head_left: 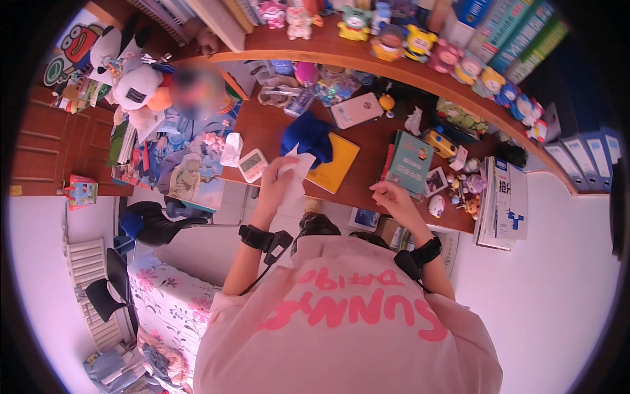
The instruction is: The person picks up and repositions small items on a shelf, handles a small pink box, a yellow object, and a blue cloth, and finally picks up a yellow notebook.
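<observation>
Nearest are the two forearms, each with one black band at the wrist. The left hand (281,176) is closed around one white, crumpled paper tissue (296,176); its long axis runs from the hand's fingers down and a little to the right, and the lower end hangs free and points toward the person's body. The tissue is thin, soft and wrinkled. The right hand (394,197) is half curled with the fingers bent inward; I cannot tell if it has hold of anything. Just left of the left hand stands one small white digital clock (252,165). Beyond the left hand lies one dark blue cloth (307,134) on one yellow flat notebook (338,164). Beyond the right hand lies one green book (410,162) on the brown wooden desk (262,128)
</observation>
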The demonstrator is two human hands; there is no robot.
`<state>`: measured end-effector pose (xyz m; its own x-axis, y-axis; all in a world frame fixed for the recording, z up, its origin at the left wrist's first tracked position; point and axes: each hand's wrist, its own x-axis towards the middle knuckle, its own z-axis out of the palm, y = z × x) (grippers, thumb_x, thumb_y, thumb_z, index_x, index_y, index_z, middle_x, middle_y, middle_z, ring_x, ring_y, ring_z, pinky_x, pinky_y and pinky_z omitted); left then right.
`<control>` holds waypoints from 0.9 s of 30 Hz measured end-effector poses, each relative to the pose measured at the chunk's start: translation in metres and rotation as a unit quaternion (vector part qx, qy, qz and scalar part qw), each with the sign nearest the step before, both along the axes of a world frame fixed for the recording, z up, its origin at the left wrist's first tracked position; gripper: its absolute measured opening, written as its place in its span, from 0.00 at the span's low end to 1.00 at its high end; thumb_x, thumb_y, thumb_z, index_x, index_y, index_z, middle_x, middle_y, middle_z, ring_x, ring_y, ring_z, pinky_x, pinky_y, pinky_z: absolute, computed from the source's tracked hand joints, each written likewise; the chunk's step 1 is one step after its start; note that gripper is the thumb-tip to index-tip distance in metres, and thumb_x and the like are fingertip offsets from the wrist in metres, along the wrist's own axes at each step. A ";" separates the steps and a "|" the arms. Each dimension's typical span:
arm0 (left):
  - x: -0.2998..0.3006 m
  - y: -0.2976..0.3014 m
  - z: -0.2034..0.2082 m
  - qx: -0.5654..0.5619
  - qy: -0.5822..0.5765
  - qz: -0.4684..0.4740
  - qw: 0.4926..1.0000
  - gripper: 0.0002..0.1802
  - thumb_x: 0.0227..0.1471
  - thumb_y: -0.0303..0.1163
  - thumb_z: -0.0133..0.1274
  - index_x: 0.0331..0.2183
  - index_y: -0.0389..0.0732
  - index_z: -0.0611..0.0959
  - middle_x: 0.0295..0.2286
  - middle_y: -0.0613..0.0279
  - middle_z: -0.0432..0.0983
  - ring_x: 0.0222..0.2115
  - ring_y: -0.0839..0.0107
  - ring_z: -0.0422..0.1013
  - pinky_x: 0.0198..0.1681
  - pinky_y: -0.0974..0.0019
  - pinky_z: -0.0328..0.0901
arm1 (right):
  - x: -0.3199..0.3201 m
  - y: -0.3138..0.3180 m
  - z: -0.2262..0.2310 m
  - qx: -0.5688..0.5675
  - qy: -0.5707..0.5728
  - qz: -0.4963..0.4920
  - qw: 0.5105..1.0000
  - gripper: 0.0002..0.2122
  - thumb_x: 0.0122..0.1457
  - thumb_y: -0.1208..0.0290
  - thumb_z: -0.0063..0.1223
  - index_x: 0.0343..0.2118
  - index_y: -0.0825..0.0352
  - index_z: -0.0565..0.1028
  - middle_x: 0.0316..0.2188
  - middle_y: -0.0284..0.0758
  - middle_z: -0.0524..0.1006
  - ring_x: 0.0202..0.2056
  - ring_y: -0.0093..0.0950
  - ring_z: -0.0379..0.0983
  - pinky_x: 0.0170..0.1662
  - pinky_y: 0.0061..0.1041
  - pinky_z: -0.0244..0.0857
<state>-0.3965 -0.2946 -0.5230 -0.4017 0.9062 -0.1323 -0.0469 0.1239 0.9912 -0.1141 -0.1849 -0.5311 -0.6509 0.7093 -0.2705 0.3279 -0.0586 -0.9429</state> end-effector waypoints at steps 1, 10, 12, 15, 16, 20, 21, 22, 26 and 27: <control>-0.013 0.002 0.005 -0.004 -0.003 0.001 1.000 0.13 0.48 0.20 0.42 0.38 0.38 0.75 0.31 0.62 0.71 0.27 0.76 0.69 0.29 0.75 0.65 | -0.018 0.002 0.001 -0.009 0.016 0.009 1.000 0.08 0.53 0.73 0.50 0.36 0.69 0.72 0.28 0.32 0.74 0.28 0.18 0.69 0.31 0.18 0.64; -0.122 -0.007 -0.011 -0.014 0.004 0.051 0.999 0.17 0.44 0.16 0.41 0.40 0.35 0.74 0.36 0.58 0.71 0.34 0.72 0.69 0.36 0.72 0.65 | -0.224 0.081 -0.010 0.345 0.086 0.077 0.931 0.10 0.47 0.80 0.50 0.35 0.70 0.72 0.35 0.42 0.74 0.40 0.36 0.70 0.45 0.28 0.62; -0.136 -0.012 -0.015 -0.022 -0.020 0.058 0.998 0.18 0.43 0.17 0.43 0.40 0.36 0.74 0.36 0.58 0.70 0.37 0.72 0.68 0.39 0.71 0.64 | -0.269 0.104 -0.018 0.380 0.086 0.077 0.918 0.12 0.46 0.81 0.50 0.36 0.70 0.72 0.36 0.44 0.73 0.41 0.39 0.68 0.46 0.30 0.61; -0.154 -0.024 -0.019 -0.011 0.033 0.067 0.997 0.23 0.41 0.16 0.45 0.44 0.37 0.70 0.38 0.57 0.70 0.38 0.71 0.67 0.41 0.70 0.63 | -0.313 0.127 -0.032 0.340 0.085 0.045 0.936 0.14 0.45 0.80 0.51 0.39 0.69 0.70 0.39 0.43 0.72 0.44 0.41 0.66 0.48 0.31 0.60; -0.158 -0.027 -0.019 -0.009 0.034 0.065 0.997 0.23 0.41 0.16 0.45 0.44 0.37 0.70 0.38 0.57 0.70 0.38 0.71 0.67 0.41 0.70 0.63 | -0.322 0.132 -0.036 0.387 0.061 0.029 0.919 0.17 0.44 0.80 0.51 0.41 0.69 0.69 0.39 0.44 0.71 0.44 0.42 0.66 0.48 0.32 0.59; -0.172 -0.038 -0.014 -0.043 -0.066 0.121 0.990 0.30 0.42 0.16 0.46 0.50 0.38 0.62 0.39 0.55 0.69 0.39 0.70 0.67 0.41 0.70 0.63 | -0.340 0.129 -0.033 0.400 -0.057 0.033 0.914 0.22 0.42 0.80 0.53 0.44 0.70 0.65 0.38 0.47 0.71 0.44 0.43 0.66 0.47 0.36 0.60; -0.175 -0.039 -0.012 -0.050 -0.075 0.134 0.987 0.32 0.42 0.16 0.46 0.52 0.38 0.60 0.39 0.55 0.69 0.39 0.69 0.67 0.41 0.70 0.63 | -0.342 0.133 -0.039 0.419 -0.123 0.069 0.897 0.20 0.42 0.80 0.53 0.42 0.70 0.66 0.37 0.47 0.71 0.42 0.45 0.67 0.45 0.38 0.61; -0.179 -0.039 -0.021 -0.049 -0.076 0.134 0.987 0.32 0.42 0.16 0.46 0.52 0.38 0.60 0.39 0.55 0.69 0.39 0.69 0.67 0.41 0.70 0.63 | -0.341 0.135 -0.041 0.421 -0.124 0.070 0.896 0.20 0.42 0.80 0.53 0.42 0.70 0.66 0.37 0.47 0.71 0.42 0.45 0.67 0.45 0.38 0.61; -0.194 -0.029 -0.041 0.006 -0.042 0.154 0.987 0.24 0.46 0.19 0.44 0.49 0.32 0.65 0.38 0.57 0.70 0.37 0.71 0.68 0.39 0.72 0.63 | -0.333 0.131 -0.055 0.436 -0.050 0.033 0.898 0.16 0.48 0.78 0.51 0.41 0.70 0.67 0.35 0.44 0.72 0.38 0.40 0.70 0.42 0.32 0.64; -0.195 -0.021 -0.036 0.011 -0.017 0.142 0.990 0.22 0.47 0.20 0.43 0.47 0.31 0.67 0.37 0.57 0.71 0.36 0.72 0.68 0.38 0.73 0.63 | -0.336 0.128 -0.056 0.426 -0.010 -0.009 0.905 0.14 0.50 0.76 0.51 0.41 0.70 0.68 0.34 0.42 0.73 0.36 0.36 0.72 0.40 0.29 0.65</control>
<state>-0.5919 -0.3156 -0.5587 -0.6369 0.7598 -0.1306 -0.1097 0.0783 0.9909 -0.4497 -0.0574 -0.5869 -0.6376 0.6770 0.3678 0.3525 0.6808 -0.6420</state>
